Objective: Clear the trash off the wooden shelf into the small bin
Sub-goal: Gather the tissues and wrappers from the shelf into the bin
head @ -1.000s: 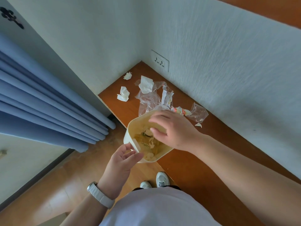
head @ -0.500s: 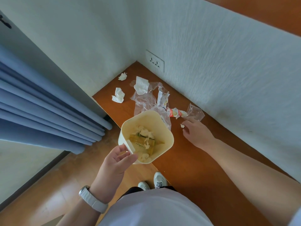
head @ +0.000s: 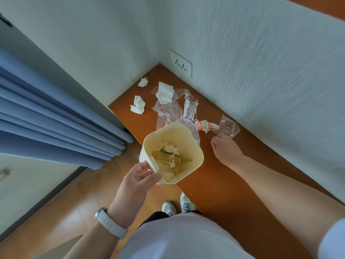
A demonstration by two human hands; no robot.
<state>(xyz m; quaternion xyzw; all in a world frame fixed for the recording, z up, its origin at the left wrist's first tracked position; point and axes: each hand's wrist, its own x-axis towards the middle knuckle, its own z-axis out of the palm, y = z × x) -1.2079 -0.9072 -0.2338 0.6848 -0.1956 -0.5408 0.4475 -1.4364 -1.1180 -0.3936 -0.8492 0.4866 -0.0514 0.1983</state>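
Trash (head: 188,116) litters our wooden shelf (head: 214,184); our left hand (head: 136,184) grips the small bin (head: 192,146), right hand (head: 225,150) fingertips touching a clear wrapper (head: 228,126), grip unclear.

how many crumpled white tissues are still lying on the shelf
3. A small tissue wad near the corner, a second tissue by the shelf's left edge, and the largest tissue on the clear plastic wrap. More may hide under the plastic.

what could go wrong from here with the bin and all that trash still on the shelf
The left hand holds the small cream plastic bin only by its rim tab, off the wooden shelf edge; it might tip or slip. The right hand reaches the small clear plastic wrapper, whose light film may slide away or drag the red-and-white sachet.
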